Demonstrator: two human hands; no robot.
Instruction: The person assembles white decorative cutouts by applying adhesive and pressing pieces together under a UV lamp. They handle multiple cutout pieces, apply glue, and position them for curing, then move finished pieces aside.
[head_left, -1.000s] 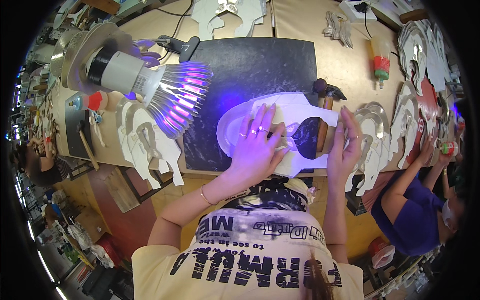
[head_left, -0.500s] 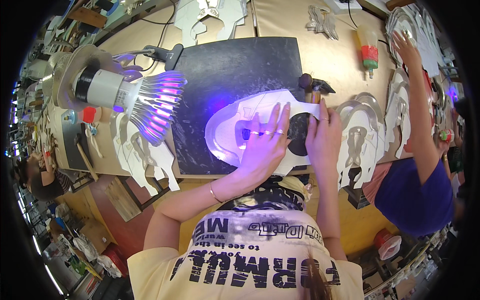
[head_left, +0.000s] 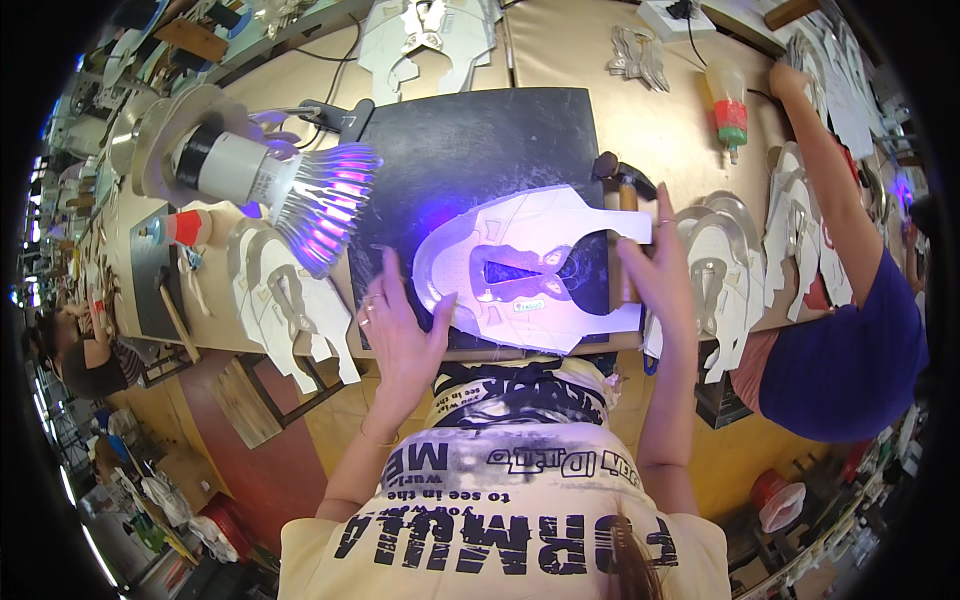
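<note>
A flat white shoe upper [head_left: 515, 222] with a silvery band round its toe lies on a black work mat [head_left: 465, 130], its narrow ends pointing right. My left hand [head_left: 402, 325] is open at the toe end, fingers spread, thumb touching or just over the upper's edge. My right hand [head_left: 660, 275] is at the other end, thumb and forefinger apart, close to the upper's ends and the hammer. The hammer [head_left: 627, 197] has a dark head and a wooden handle, partly hidden under the upper and beside my hand. Some right-hand fingers are hidden.
A lamp [head_left: 325, 205] with a finned head shines violet light from the left. Stacked shoe uppers lie left [head_left: 285, 300] and right [head_left: 715, 270]. A bottle [head_left: 727, 110] with a green tip stands far right. A co-worker's arm [head_left: 840, 190] reaches over the table at right.
My left hand has come off the middle of the upper and moved left to its toe end. My right hand has shifted slightly right and down. The upper's middle opening now shows.
</note>
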